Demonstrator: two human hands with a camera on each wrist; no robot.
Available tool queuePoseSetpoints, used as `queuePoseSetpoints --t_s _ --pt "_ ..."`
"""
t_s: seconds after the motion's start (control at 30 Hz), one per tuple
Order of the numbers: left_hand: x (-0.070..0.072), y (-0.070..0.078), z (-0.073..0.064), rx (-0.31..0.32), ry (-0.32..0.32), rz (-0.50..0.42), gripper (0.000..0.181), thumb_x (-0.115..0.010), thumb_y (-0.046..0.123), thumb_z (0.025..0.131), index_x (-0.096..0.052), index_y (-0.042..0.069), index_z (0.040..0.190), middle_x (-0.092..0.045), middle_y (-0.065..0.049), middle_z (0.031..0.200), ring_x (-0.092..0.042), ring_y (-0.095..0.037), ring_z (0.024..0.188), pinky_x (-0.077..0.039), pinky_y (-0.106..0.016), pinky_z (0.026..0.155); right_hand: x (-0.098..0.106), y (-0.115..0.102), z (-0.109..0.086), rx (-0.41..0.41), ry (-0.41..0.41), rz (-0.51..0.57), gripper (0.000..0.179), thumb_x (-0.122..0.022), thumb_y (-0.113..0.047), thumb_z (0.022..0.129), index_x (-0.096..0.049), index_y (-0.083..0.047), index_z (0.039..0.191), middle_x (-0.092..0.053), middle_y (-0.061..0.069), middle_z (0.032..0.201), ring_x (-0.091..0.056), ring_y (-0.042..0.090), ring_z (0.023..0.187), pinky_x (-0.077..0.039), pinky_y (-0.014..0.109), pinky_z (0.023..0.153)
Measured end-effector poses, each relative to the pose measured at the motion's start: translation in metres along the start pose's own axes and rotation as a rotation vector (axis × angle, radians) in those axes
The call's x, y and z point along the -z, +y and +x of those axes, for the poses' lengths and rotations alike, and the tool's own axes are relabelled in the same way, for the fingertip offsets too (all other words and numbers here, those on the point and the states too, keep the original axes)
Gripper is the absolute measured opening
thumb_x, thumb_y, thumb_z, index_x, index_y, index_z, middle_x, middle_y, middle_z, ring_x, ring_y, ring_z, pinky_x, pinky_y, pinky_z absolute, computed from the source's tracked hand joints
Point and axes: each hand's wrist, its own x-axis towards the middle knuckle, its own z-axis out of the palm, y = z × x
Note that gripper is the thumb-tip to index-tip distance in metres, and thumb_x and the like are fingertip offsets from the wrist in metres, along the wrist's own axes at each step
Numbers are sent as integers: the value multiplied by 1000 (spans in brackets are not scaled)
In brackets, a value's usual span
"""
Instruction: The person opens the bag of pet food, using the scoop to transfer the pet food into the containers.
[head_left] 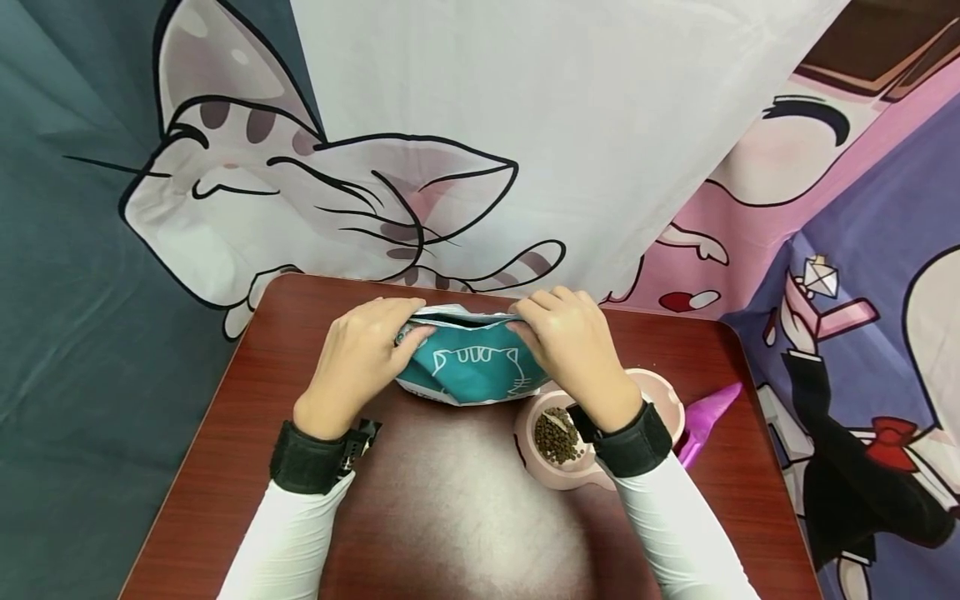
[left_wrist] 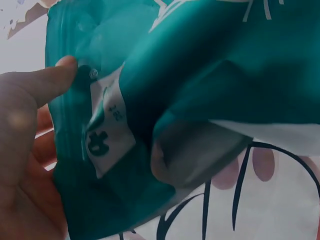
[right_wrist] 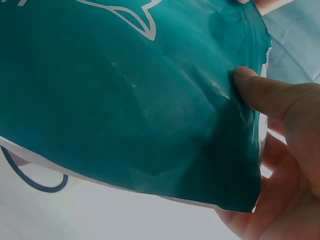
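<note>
A teal pet food bag with a white cat outline is held upright near the back of the table, its top edge slightly parted. My left hand pinches the bag's upper left corner, thumb in front and fingers behind. The upper right corner is gripped the same way by my right hand. In the left wrist view, the left thumb presses the bag beside a pale printed patch. The right wrist view has the right thumb on the bag's front near its top seam. What is inside the bag is hidden.
A pink double bowl stands under my right forearm, with brown kibble in its left side. Beside it on the right lies a purple scoop-like object, partly hidden. Cartoon-printed cloth hangs behind the reddish-brown table.
</note>
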Motion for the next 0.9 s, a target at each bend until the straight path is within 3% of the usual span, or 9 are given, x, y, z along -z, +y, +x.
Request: queuePoseSetpoints --t_s 0.2,0.47,0.67,0.9 --pt "-3 12 7 -47 -27 37 41 -81 30 90 -72 2 118 -76 -14 112 -71 -35 107 -51 -52 106 -2 1 1 13 38 22 10 -79 -23 92 -75 -14 89 -72 0 82 -64 23 76 -47 37 61" --pt "-16 35 17 -120 -56 47 36 -75 30 95 -71 2 118 -76 -14 108 -72 -29 107 -50 -53 108 -2 0 2 29 76 20 12 -80 -22 91 -74 -14 83 -70 -2 76 -61 22 70 -51 37 58" --pt "-27 50 26 -150 -45 27 23 -71 21 99 -73 3 114 -77 -11 105 -74 -25 101 -55 -48 100 -2 1 2 27 76 34 12 -80 -21 91 -74 -14 84 -68 -2 75 -61 21 71 -52 37 60" --pt "-33 55 31 -163 -5 27 14 -67 16 101 -72 3 105 -75 -10 93 -72 -26 88 -56 -40 85 -1 2 1 27 27 76 13 -81 -20 90 -74 -11 97 -71 1 91 -65 24 81 -56 40 69"
